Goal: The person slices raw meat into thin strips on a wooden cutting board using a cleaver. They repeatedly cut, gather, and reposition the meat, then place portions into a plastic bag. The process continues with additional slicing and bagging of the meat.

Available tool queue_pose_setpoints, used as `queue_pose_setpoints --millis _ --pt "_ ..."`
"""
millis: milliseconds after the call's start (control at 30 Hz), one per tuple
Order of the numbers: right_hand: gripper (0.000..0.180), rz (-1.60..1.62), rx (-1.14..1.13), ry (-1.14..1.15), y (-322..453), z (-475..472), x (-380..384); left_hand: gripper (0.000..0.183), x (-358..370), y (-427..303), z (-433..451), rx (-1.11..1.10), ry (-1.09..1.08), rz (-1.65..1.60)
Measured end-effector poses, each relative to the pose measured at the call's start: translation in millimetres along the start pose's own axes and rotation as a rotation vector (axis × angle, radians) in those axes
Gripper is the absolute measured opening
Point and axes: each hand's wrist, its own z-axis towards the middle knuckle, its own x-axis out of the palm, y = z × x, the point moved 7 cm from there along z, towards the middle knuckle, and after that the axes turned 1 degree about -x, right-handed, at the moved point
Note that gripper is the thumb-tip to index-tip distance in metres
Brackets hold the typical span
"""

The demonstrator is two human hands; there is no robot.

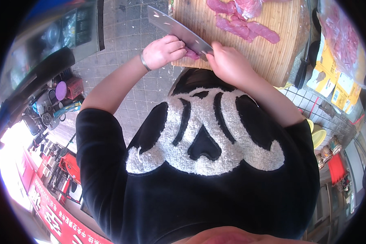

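Observation:
My right hand (231, 63) grips a wide-bladed cleaver (178, 29) close to the near edge of a wooden cutting board (271, 58). The blade slants up and to the left, past the board's left edge. My left hand (164, 52), with a metal bangle at its wrist, is curled against the near side of the blade. Its fingers hold a small piece of raw meat (191, 54) at the board's near left corner; part of that piece is hidden by the fingers and blade. Farther up the board lie several strips of raw meat (247, 29) beside a larger chunk (249, 6).
Right of the board lies a long rod-like tool with a black handle (302, 73). A clear plastic bag of meat (343, 36) rests over yellow cardboard (326, 65). Yellow tubs (318, 135) stand lower right. Paved floor (125, 39) stretches left, towards a glass-sided case (58, 30).

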Motion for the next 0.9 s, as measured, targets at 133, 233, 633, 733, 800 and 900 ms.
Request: queue_pose_setpoints --millis 133,233,633,733,800,900 --pt "0.027 -0.080 0.089 0.054 -7.5 -8.1 1.8 0.030 7.3 6.0 0.7 -0.097 0.006 -0.014" --pt "0.025 -0.113 0.197 0.142 -18.6 -35.4 2.3 0.030 20.0 1.9 4.4 -0.135 0.063 -0.066" --pt "0.016 -0.204 0.233 0.143 -15.3 -29.7 6.6 0.032 30.2 -4.3 -2.7 -0.284 0.025 0.029" --pt "0.010 -0.369 0.176 0.115 -22.7 -69.2 -8.4 0.033 26.7 -1.0 -15.6 -0.370 0.044 -0.009" --pt "0.010 -0.448 0.245 0.189 -28.6 -72.3 -6.7 0.032 19.6 -10.3 -15.1 -0.357 -0.042 -0.035" --pt "0.013 -0.327 0.089 0.070 -7.9 -35.5 0.0 0.032 20.8 -29.0 -6.2 -0.300 -0.009 -0.155"
